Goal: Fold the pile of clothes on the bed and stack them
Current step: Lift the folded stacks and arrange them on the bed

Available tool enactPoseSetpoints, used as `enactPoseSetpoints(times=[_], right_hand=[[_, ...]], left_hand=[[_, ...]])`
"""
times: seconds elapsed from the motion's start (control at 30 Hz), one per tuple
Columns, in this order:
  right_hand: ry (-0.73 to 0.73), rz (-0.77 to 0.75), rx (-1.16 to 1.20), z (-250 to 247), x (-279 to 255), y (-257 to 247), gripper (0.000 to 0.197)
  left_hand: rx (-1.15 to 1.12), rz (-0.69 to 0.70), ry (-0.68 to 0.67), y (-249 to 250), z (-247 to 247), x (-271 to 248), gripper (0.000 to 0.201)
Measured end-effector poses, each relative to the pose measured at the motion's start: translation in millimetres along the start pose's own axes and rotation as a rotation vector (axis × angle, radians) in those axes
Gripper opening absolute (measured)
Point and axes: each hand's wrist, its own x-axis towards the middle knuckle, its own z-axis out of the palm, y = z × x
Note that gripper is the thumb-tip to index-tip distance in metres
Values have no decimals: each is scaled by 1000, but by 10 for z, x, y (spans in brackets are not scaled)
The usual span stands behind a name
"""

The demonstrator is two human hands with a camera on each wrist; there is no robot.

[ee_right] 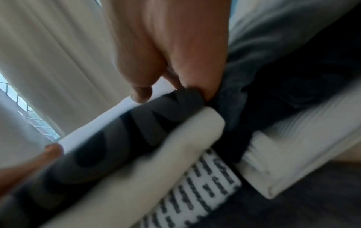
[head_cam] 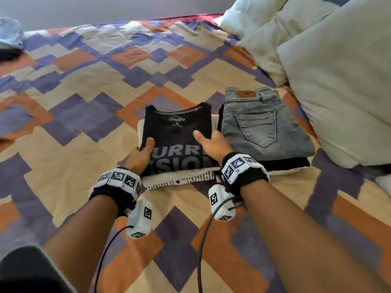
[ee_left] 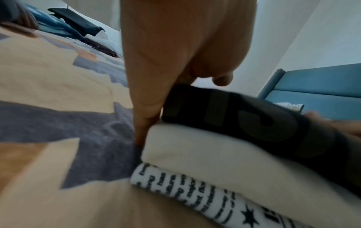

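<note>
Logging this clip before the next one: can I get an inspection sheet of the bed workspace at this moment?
Surface: patchwork quilt, lying flat.
Job's things: folded black T-shirt tops a cream garment and a white printed garment; beside it, folded grey jeans top a second stack.
Clutter: unfolded clothes at the far edge.
Grippers: left hand and right hand grip the T-shirt's sides, thumbs on top.
Cables: black cables hang from the wrist units.
Surroundings: pillows, blue headboard, curtain.
</note>
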Motion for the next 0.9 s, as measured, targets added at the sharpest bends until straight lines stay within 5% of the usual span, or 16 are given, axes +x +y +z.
enactPoseSetpoints(times=[0.17,0.27,0.37,0.47,0.6,0.7,0.9], right_hand=[[22,63,-162,224,196,143,94],[13,41,-300,251,201,65,92],[-5,57,-226,167,156,17,79],[-62,96,-81,190,-64,123,68],[-114,207,38,381,-531,604,103],[-79,180,1,369,-974,829,83],[-242,194,282,395,-888,730,95]], left_hand=[[200,-111,23,93,165,186,144],[133,-98,-59,17,102,377,139],[-57,-130,-22,-150,25,384,117],[-356,-252,-166,-263,-51,-124,94],[-515,-360,-374,-378,-190,-1012,39],[-611,-329,-338,-484,-190,-1378,34],[-474,-183,-3,-459,-83,-1477,36]])
